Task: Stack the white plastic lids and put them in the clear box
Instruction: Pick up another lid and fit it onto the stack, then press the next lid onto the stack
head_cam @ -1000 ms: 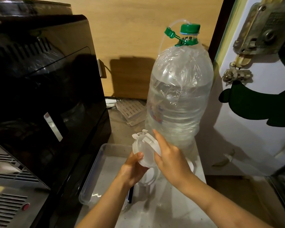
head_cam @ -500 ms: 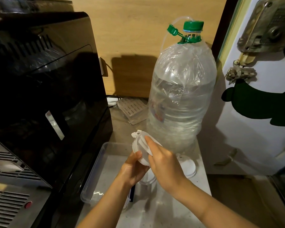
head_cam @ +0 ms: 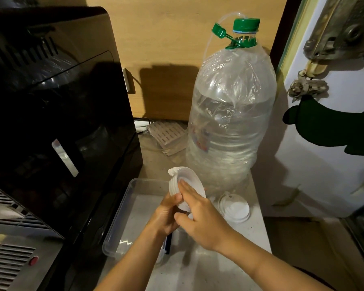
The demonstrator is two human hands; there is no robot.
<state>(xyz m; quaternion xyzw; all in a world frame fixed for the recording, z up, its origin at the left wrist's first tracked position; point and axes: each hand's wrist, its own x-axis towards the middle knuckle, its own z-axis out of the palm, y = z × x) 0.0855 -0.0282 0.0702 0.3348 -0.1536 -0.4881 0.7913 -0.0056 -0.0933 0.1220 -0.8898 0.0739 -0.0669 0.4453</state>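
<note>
A glossy black appliance [head_cam: 57, 114] fills the left; beside it stands a tall, crinkled clear plastic water bottle [head_cam: 229, 122] with a ribbed green cap [head_cam: 246, 25]; on the pale speckled counter [head_cam: 208, 269] lies the shallow rectangular clear box [head_cam: 122, 225] with rounded corners; above its far end both hands hold a tilted stack of round white ridged lids [head_cam: 186, 185], the left hand [head_cam: 166, 215] curled around its lower edge, the right hand [head_cam: 200, 219] pressing flat fingers on its face; another white lid [head_cam: 234, 210] lies on the counter at the bottle's foot.
</note>
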